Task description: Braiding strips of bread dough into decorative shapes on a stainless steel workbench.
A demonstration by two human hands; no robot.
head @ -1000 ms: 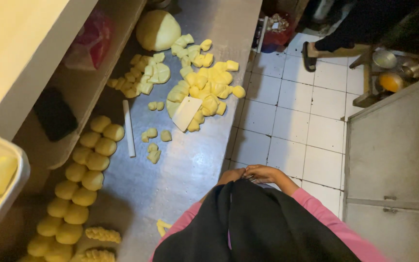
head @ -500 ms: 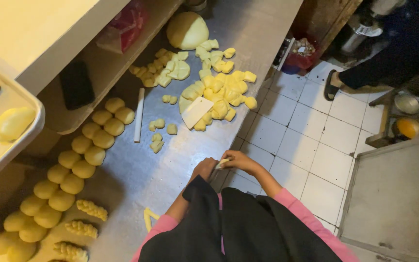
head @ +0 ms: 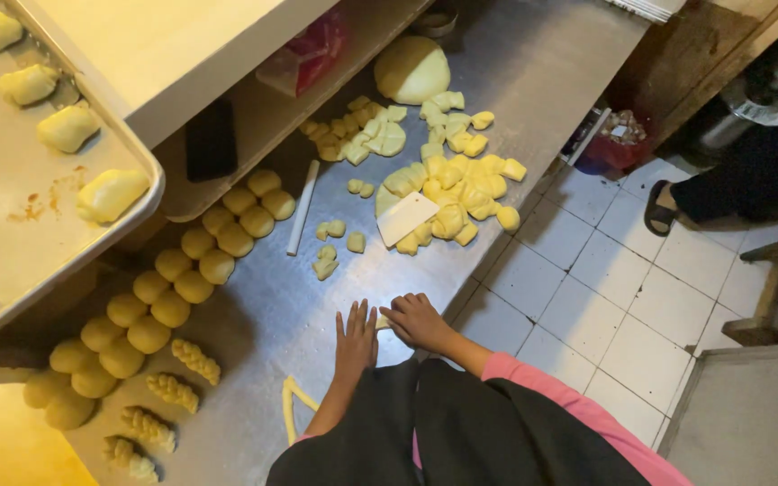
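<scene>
The left hand [head: 356, 340] is laid flat on the steel counter [head: 254, 306] with its fingers spread and pointing toward 12 o'clock; nothing is gripped by it. The right hand [head: 418, 321] is seen just beside it at 3 o'clock, with the fingers curled down and closed on a small piece of yellow dough [head: 382, 321], which is pressed against the counter between the two hands. How much of the piece is covered by the fingers cannot be told.

A thin dough strip [head: 292, 405] is found at 7 o'clock from the left hand, near the counter edge. A double row of round dough balls [head: 182, 279] is set out from 9 to 11 o'clock, and braided dough pieces [head: 173, 391] are lined up at 8 o'clock. A white rod [head: 303, 207] is laid at 11 o'clock from the hands. A heap of cut dough chunks [head: 452, 180] is spread at 1 o'clock, with a white scraper [head: 407, 218] resting against it, and a large dough mound [head: 412, 68] is placed beyond at 12 o'clock. A metal tray [head: 11, 207] carrying shaped dough rolls [head: 112, 194] is held out over the counter at 10 o'clock.
</scene>
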